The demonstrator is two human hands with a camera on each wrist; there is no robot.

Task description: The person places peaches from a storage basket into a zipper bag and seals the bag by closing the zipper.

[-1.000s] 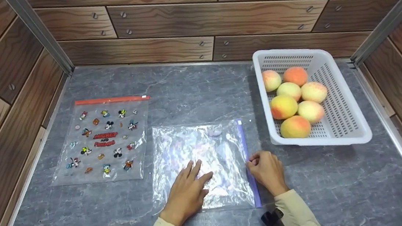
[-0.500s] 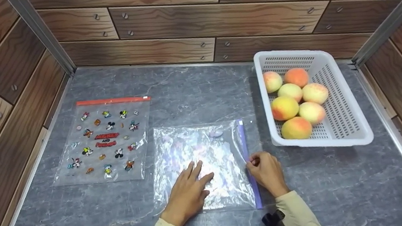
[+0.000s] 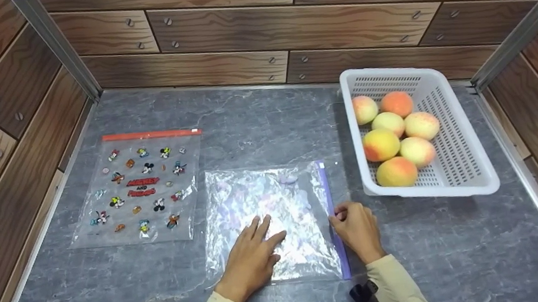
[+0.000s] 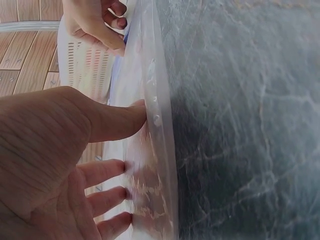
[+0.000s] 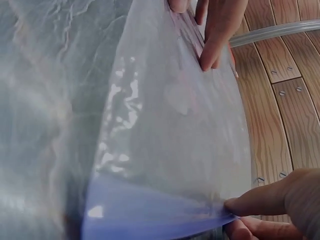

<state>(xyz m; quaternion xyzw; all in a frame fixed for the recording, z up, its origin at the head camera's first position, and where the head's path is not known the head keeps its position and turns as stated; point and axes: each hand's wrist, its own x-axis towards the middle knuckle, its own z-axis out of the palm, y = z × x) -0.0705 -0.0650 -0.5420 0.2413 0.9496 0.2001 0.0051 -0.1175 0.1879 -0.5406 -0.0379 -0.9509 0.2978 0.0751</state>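
Observation:
A clear zip bag [image 3: 303, 246] with a purple zip strip [image 3: 343, 262] down its right side lies flat in front of me. My left hand [image 3: 250, 261] rests on the bag with fingers spread, thumb and fingertips touching the plastic in the left wrist view. At the strip, my right hand [image 3: 357, 229] pinches the bag's purple edge between thumb and fingers, also plain in the right wrist view. The strip's white slider [image 3: 321, 165] sits at its far end. To the left lies a second clear bag [image 3: 141, 158] with a red zip strip and printed cartoon figures.
A white plastic basket [image 3: 464, 152] stands at the right with several peaches [image 3: 418, 151] in it. Wood-patterned walls [image 3: 218, 32] enclose the grey marbled tabletop [image 3: 265, 117] at the back and both sides.
The head view has shifted very slightly. Both hands keep their places on the bag, and nothing else has visibly moved.

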